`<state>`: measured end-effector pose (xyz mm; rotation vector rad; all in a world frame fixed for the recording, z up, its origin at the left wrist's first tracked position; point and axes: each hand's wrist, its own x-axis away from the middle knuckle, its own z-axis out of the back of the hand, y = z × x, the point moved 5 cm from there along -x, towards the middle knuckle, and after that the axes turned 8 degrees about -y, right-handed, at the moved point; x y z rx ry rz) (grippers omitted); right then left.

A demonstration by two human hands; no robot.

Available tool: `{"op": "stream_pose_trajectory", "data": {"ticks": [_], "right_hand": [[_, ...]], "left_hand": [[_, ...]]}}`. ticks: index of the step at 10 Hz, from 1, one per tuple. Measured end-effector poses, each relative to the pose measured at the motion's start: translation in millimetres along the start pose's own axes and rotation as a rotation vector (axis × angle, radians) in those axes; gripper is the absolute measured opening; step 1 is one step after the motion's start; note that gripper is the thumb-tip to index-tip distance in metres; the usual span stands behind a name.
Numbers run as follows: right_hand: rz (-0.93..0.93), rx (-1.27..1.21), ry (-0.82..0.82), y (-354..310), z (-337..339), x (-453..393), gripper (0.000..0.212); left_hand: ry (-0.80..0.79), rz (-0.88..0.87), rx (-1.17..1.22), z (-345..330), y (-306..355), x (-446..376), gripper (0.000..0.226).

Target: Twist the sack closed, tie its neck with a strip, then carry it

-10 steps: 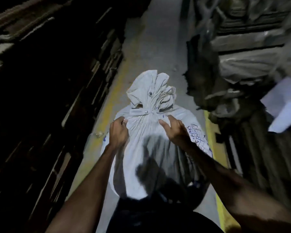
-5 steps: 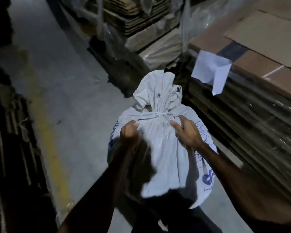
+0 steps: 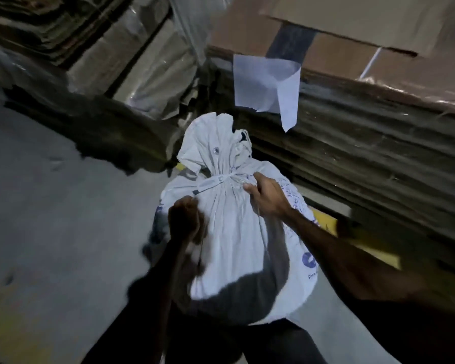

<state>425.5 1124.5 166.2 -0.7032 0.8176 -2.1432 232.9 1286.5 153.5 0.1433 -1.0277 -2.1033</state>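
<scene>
You've got the bulging white woven sack (image 3: 237, 245) held up in front of you, left hand (image 3: 185, 219) and right hand (image 3: 267, 199) both clenched on its cloth below the white strip (image 3: 216, 182) tying the neck. Bare grey concrete floor (image 3: 50, 219) lies open to your left; the stack of flattened brown cardboard (image 3: 378, 153) crowds in just right and beyond.

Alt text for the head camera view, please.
Both hands, left and right, grip a white sack just below its neck, which is tied with a strip. Stacked cardboard stands behind on the right.
</scene>
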Motion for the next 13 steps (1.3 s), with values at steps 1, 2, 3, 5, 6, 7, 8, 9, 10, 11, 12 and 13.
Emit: {"op": "stream_pose_trajectory", "data": {"ticks": [1, 2, 3, 5, 6, 7, 8, 9, 10, 11, 12, 13], "right_hand": [[-0.029, 0.048, 0.025, 15, -9, -38, 0.047], [-0.025, 0.121, 0.043, 30, -12, -70, 0.056], [-0.058, 0.178, 0.071, 47, -12, -95, 0.057], [-0.365, 0.324, 0.000, 110, -36, -129, 0.012], [-0.453, 0.329, 0.007, 150, -52, -117, 0.022], [-0.513, 0.285, 0.096, 185, -62, -92, 0.025], [-0.488, 0.222, 0.168, 201, -69, -65, 0.028], [-0.445, 0.185, 0.205, 199, -72, -41, 0.032], [-0.448, 0.093, 0.253, 192, -71, -20, 0.047], [-0.448, 0.026, 0.249, 175, -73, 13, 0.048], [-0.477, 0.048, 0.243, 143, -72, 57, 0.045], [-0.521, 0.040, 0.280, 113, -59, 94, 0.045]], "left_hand": [[0.006, 0.117, 0.124, -14, -24, -25, 0.033], [-0.081, 0.189, 0.176, -37, -41, -47, 0.029], [-0.081, 0.103, 0.094, -54, -53, -70, 0.036], [-0.262, 0.020, 0.030, -122, -76, -115, 0.045], [-0.370, -0.052, -0.012, -169, -92, -118, 0.053], [-0.414, -0.077, 0.006, -203, -99, -109, 0.057], [-0.415, -0.096, -0.008, -212, -97, -92, 0.055], [-0.388, -0.067, -0.044, -208, -92, -79, 0.051], [-0.375, -0.031, -0.091, -204, -89, -68, 0.050], [-0.415, -0.031, -0.157, -198, -85, -55, 0.025], [-0.432, -0.211, -0.337, -177, -61, -26, 0.015], [-0.354, -0.422, -0.421, -146, -25, 0, 0.012]]}}
